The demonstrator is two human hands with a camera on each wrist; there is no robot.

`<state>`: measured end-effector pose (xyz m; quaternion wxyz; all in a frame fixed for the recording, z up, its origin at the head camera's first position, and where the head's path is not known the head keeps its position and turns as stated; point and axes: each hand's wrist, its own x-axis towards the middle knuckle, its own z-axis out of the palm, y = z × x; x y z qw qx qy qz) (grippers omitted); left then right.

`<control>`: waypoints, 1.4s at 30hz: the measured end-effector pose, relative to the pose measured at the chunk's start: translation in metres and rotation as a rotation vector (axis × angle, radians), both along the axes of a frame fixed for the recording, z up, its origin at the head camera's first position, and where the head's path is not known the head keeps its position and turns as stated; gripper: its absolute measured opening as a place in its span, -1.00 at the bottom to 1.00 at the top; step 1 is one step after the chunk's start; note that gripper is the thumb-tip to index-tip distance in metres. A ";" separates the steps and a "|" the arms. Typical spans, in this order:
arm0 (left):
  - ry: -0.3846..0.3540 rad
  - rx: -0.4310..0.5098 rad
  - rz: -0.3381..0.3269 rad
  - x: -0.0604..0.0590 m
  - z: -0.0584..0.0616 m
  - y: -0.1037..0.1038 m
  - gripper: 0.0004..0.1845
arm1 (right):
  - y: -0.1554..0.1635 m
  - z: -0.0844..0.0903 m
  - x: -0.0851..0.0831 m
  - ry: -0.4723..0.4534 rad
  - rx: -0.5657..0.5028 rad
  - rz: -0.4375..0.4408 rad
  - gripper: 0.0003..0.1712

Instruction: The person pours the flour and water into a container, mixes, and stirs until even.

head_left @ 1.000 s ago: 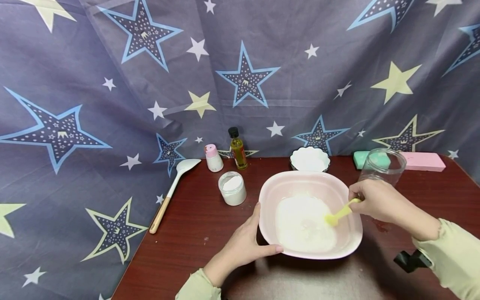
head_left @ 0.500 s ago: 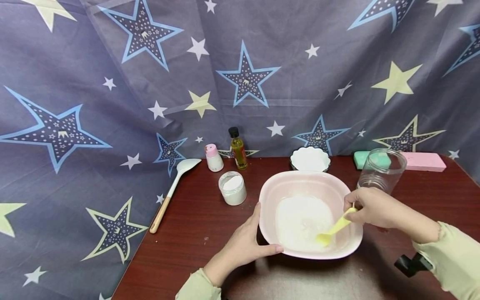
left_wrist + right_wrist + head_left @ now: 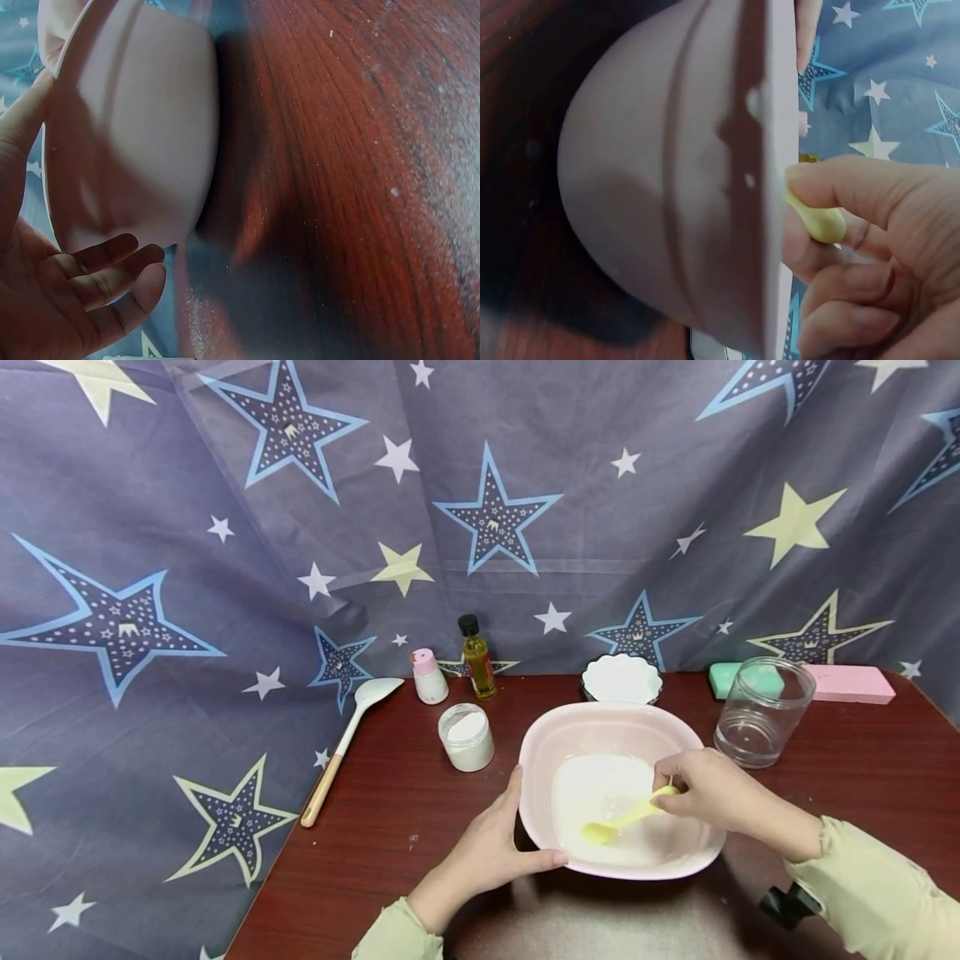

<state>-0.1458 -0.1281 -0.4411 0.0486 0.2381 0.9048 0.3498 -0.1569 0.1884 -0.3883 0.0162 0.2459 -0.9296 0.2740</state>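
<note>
A pale pink bowl (image 3: 611, 727) stands on the table, with a white, milky mixture (image 3: 592, 789) in its bottom. My left hand (image 3: 491, 847) holds the bowl's near left corner, thumb at the near rim and fingers along the outer wall. In the left wrist view, the fingertips (image 3: 150, 285) bend against the bowl's outside. Between thumb and fingers, my right hand (image 3: 708, 789) pinches the handle of a yellow spoon (image 3: 630, 818). The spoon's head lies in the mixture, pointing left. Only the handle end (image 3: 821, 221) shows in the right wrist view.
An open jar of white powder (image 3: 467, 743) stands left of the bowl. Behind it are a pink-capped shaker (image 3: 430, 681) and an oil bottle (image 3: 478, 664). A ladle (image 3: 341, 747) lies far left. A glass jar (image 3: 757, 727), white scalloped dish (image 3: 621, 678) and green and pink blocks (image 3: 851, 683) stand behind.
My right hand has moved left and nearer over the bowl, sweeping the spoon's head leftward through the mixture. The glass jar is uncovered from behind that hand. My left hand has stayed put.
</note>
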 end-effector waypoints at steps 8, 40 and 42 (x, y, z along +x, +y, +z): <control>0.000 -0.011 -0.003 0.000 0.000 0.001 0.32 | -0.018 -0.005 -0.005 0.066 -0.010 -0.024 -0.67; 0.000 -0.010 0.007 0.001 0.003 0.001 0.32 | 0.021 0.021 -0.011 0.032 0.152 -0.209 -0.76; 0.003 -0.012 0.008 0.001 0.003 0.000 0.33 | 0.023 0.023 -0.010 0.039 0.165 -0.201 -0.75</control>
